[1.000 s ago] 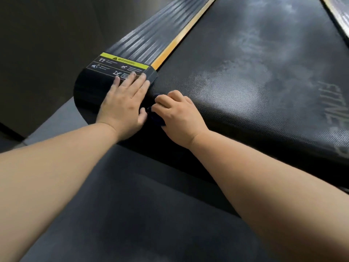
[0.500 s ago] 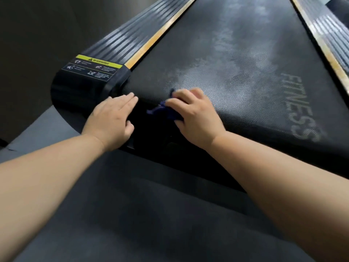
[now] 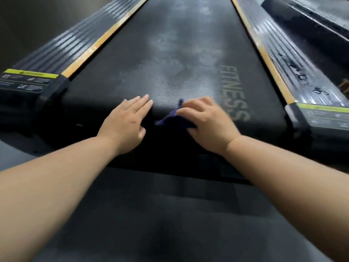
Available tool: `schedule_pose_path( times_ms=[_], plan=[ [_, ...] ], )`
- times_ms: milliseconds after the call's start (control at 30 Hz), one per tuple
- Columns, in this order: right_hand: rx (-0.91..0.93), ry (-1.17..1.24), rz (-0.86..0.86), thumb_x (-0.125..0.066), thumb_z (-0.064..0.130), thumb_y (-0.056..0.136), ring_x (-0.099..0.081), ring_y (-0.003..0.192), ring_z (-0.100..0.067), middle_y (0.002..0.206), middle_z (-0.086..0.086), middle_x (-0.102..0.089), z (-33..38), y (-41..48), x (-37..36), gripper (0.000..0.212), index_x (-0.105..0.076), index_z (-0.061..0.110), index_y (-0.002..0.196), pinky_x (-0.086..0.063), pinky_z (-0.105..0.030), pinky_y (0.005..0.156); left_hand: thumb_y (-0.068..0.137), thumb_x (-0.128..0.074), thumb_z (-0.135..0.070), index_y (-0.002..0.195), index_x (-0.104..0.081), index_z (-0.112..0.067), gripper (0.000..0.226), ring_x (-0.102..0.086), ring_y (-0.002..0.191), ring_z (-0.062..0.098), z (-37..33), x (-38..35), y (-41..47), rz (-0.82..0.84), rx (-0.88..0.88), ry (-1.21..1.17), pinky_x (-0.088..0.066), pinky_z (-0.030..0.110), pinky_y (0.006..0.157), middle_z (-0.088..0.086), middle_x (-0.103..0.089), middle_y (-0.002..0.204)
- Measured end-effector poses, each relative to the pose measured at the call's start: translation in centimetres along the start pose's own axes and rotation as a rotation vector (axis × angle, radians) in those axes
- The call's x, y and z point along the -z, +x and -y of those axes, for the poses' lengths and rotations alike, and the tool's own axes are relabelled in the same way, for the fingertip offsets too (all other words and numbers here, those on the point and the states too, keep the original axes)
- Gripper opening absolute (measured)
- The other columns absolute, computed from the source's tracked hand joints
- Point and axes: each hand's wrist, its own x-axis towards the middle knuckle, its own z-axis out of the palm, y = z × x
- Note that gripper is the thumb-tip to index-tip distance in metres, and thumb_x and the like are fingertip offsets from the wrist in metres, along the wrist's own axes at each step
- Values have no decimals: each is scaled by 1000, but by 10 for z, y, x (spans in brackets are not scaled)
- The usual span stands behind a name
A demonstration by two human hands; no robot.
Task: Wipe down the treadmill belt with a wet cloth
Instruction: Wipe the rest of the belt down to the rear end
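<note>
The black treadmill belt runs away from me, with pale wet smears down its middle and the word FITNESS near its rear end. My right hand grips a small dark blue cloth against the belt's rounded rear edge, most of the cloth hidden under the palm. My left hand rests flat on the same rear edge, fingers straight, a short way left of the cloth.
Ribbed side rails with orange strips flank the belt, the left rail and the right rail, which carries water drops. Yellow-green warning labels sit on the rear end caps. Dark floor mat lies below. Another treadmill stands at the right.
Both hands have slid right along the belt's rear edge, from the left corner to the middle. The left hand left the end cap and now lies on the belt.
</note>
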Motion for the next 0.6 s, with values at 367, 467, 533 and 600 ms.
schedule_pose_path(
  times_ms=[367,467,533,600],
  plan=[
    [-19,-256,62,-49,18,76,-47,101,-26,124,-3,-61,-76,-114,41,42,-66,21,114,-46,-37,76,73,-30,-20,135,-50,-1,68,-47,127,34,-85,-1,33,-64,-269,-20,-35,48,108,18,-48,141],
    [-34,-378,95,-45,18,81,-53,99,-28,125,-4,-60,-82,-151,57,34,-67,20,107,-46,-36,73,73,-30,-21,135,-50,-2,67,-47,128,32,-105,-3,45,-66,-321,-22,-36,48,108,16,-48,141],
    [-67,-465,113,-50,17,81,-57,96,-30,123,-4,-61,-84,-166,65,26,-67,20,101,-45,-36,71,74,-32,-24,134,-52,-4,66,-50,125,31,-114,-3,46,-90,-311,-28,-41,47,103,14,-51,139],
    [-144,-461,98,-56,18,77,-58,91,-31,116,-6,-63,-80,-173,67,23,-66,17,98,-46,-37,70,74,-38,-28,132,-54,-9,63,-53,117,28,-123,-2,42,-146,-285,-34,-44,44,93,10,-53,138]
  ],
)
